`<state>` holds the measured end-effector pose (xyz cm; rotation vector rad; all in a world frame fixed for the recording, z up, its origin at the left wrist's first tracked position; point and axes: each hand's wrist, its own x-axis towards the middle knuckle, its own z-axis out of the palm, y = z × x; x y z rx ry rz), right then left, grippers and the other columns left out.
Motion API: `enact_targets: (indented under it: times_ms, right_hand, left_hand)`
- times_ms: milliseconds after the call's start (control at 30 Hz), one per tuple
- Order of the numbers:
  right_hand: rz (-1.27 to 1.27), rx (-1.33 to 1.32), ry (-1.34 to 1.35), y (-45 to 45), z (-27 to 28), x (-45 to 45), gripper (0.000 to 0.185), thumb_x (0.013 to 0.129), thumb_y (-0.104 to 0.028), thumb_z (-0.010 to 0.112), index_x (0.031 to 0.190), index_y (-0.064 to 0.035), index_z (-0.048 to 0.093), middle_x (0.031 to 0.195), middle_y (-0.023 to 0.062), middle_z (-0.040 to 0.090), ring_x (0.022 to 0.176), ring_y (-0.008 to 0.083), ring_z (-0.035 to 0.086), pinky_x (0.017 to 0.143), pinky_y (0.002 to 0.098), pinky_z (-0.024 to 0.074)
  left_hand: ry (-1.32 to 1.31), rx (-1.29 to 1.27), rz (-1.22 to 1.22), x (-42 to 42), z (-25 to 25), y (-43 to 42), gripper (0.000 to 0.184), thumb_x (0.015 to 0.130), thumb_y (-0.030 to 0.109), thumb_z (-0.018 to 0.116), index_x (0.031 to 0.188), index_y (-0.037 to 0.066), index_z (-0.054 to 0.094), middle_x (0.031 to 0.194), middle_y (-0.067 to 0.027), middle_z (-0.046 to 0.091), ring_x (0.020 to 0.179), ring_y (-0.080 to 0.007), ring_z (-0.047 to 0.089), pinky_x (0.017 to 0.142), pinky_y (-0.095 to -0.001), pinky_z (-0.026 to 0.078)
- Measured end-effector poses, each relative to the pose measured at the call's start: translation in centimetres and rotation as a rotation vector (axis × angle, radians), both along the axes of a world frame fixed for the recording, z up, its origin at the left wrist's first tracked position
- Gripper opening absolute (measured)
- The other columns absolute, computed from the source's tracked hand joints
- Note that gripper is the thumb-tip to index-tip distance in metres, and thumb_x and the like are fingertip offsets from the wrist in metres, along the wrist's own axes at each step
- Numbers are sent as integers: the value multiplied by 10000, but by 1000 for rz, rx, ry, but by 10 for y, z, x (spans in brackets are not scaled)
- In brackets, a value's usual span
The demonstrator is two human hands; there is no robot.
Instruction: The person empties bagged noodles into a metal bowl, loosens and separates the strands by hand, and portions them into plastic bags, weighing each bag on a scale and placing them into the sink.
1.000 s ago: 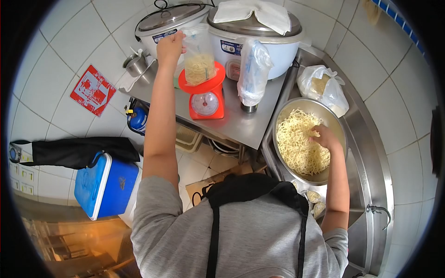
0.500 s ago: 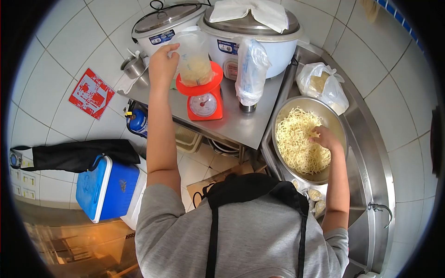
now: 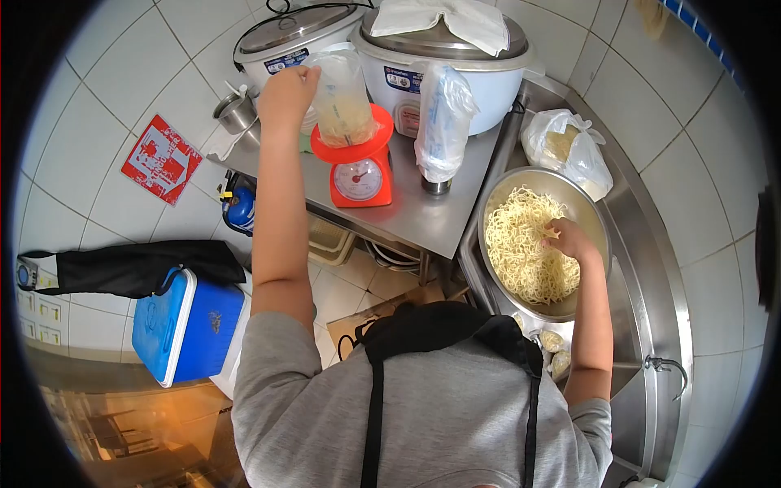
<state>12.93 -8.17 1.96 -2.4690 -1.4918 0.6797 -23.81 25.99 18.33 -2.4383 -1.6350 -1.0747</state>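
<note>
Red scale, upper centre: weighing, I judge; my left hand seemingly pinches the bag; loosely open right hand, over noodles, needs light pinches.

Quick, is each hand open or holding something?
Left hand: beside the clear plastic bag; can't tell if it's gripping.
Right hand: loosely open at the noodles.
</note>
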Motion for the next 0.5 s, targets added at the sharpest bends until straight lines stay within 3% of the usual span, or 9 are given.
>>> enact_targets:
  times_ms: [67, 167, 267, 300, 367, 433, 500]
  right_hand:
    - [-14, -10, 8, 0, 1, 0, 434, 678, -264, 731, 1033, -63, 583, 1064, 137, 580, 981, 291, 548, 829, 365, 428]
    - [30, 16, -12, 1, -8, 6, 493, 640, -259, 755, 1063, -76, 581, 1133, 160, 549, 1072, 303, 503, 894, 367, 401]
    - [130, 157, -119, 5, -17, -8, 599, 594, -267, 781, 1127, -101, 565, 1232, 185, 481, 1177, 333, 415, 977, 372, 342]
    - [184, 187, 32, 6, -25, -13, 736, 549, -271, 804, 1210, -128, 515, 1317, 197, 393, 1249, 365, 311, 1035, 401, 277]
    - [271, 145, -37, 3, -47, -33, 857, 514, -250, 816, 1284, -213, 440, 1370, 157, 331, 1278, 381, 236, 1041, 451, 274]
    - [321, 5, -252, 2, -50, -40, 692, 558, -197, 793, 1199, -201, 530, 1346, 141, 369, 1217, 348, 355, 963, 404, 378]
    - [253, 45, -199, 0, -55, -21, 530, 588, -140, 761, 1091, -150, 594, 1225, 140, 484, 1089, 301, 479, 868, 373, 433]
  left_hand:
    - [7, -24, 2, 1, 3, 3, 330, 817, 417, 492, 893, 158, 683, 839, -137, 648, 851, -313, 604, 733, -408, 477]
    - [59, -152, -73, -1, 3, 19, 303, 817, 316, 510, 1034, 152, 642, 991, -123, 638, 810, -275, 632, 658, -358, 493]
    - [-164, -724, -445, -4, 0, 21, 426, 805, 152, 493, 1229, 107, 507, 1210, -111, 534, 779, -213, 643, 600, -270, 495]
    - [-224, -717, -491, -3, -6, 23, 471, 796, 110, 481, 1265, 92, 453, 1252, -110, 488, 768, -194, 638, 596, -249, 494]
    - [-340, -703, -591, 1, -17, 21, 574, 777, 25, 457, 1338, 61, 346, 1337, -109, 396, 747, -156, 627, 587, -207, 491]
    - [-495, -646, -661, 2, -9, 10, 600, 766, -15, 450, 1347, 25, 304, 1344, -125, 389, 720, -148, 618, 627, -225, 514]
    - [-681, -600, -751, 1, -1, -4, 615, 759, -28, 447, 1351, 10, 284, 1347, -131, 384, 712, -128, 610, 627, -217, 519]
